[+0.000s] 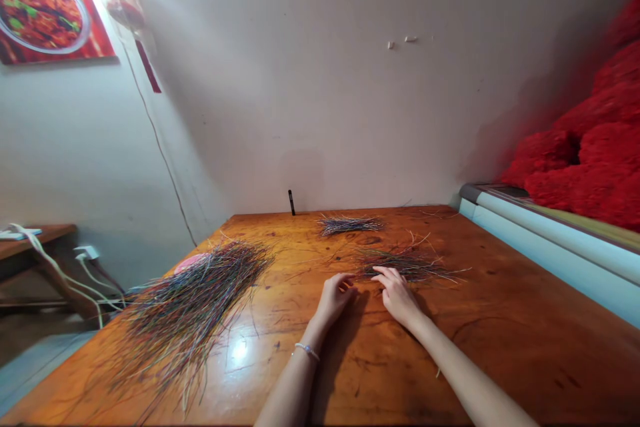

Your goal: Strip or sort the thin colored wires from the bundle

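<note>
My left hand point(335, 299) rests on the wooden table point(300, 373) with its fingers slightly curled, holding nothing, and a thin bracelet point(307, 350) circles that wrist. My right hand point(397, 295) lies palm down with its fingertips at the near edge of a loose pile of thin coloured wires point(405, 265). A much larger heap of multicoloured wires point(195, 307) fans out to the left of my hands. A smaller, tighter bundle of wires point(350, 225) lies near the far edge.
A pink object point(190, 262) is partly hidden under the large heap. A black pen-like stick point(291, 202) stands at the far table edge by the wall. A white chest freezer point(550, 233) with red fluffy material point(590, 147) lines the right side. White cables point(60, 273) hang at left.
</note>
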`<state>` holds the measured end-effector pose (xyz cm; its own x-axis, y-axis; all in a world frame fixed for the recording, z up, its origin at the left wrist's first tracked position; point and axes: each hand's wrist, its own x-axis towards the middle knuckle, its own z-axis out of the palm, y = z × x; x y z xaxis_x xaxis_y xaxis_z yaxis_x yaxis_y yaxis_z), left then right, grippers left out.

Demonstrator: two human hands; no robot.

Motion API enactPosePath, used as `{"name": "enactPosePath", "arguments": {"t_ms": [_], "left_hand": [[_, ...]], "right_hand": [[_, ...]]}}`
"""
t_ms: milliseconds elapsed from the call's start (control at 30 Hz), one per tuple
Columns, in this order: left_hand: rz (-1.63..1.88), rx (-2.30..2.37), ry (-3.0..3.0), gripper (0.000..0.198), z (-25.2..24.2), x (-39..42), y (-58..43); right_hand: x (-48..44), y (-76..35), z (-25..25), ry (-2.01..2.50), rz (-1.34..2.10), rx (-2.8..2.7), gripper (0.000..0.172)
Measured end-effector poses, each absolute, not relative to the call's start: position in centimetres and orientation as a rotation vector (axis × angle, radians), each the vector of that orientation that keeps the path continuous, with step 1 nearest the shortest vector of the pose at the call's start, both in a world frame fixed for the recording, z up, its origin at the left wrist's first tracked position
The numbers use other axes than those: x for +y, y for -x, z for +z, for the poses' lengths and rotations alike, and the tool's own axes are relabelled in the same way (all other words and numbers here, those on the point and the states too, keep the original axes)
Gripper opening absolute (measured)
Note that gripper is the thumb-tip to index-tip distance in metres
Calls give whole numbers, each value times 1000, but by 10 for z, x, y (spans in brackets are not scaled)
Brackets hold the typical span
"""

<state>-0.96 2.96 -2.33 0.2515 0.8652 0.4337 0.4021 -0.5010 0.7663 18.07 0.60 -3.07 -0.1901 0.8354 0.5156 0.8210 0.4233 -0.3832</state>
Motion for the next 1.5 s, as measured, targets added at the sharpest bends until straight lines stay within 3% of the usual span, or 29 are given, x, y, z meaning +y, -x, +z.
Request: {"name": "enactPosePath", "arguments": {"t_ms": [100, 533, 800, 1133, 1500], "left_hand": [[1224, 1176, -2043, 14, -21, 30, 9], [1166, 1400, -2064, 11, -26, 35, 16], [1495, 1428, -1744, 11, -13, 35, 27], [1686, 1189, -1160, 38, 2, 39, 33], [1763, 677, -652, 22, 18, 40, 51]], "right_hand": [[5, -182, -30, 1519, 19, -1968, 45], [8, -185, -37, 1667, 83, -1982, 53], [12, -186, -40, 1608, 52, -1968, 59], [10, -184, -35, 1440, -58, -1958, 68], [9, -179, -29, 1180, -95, -1949, 82]]}}
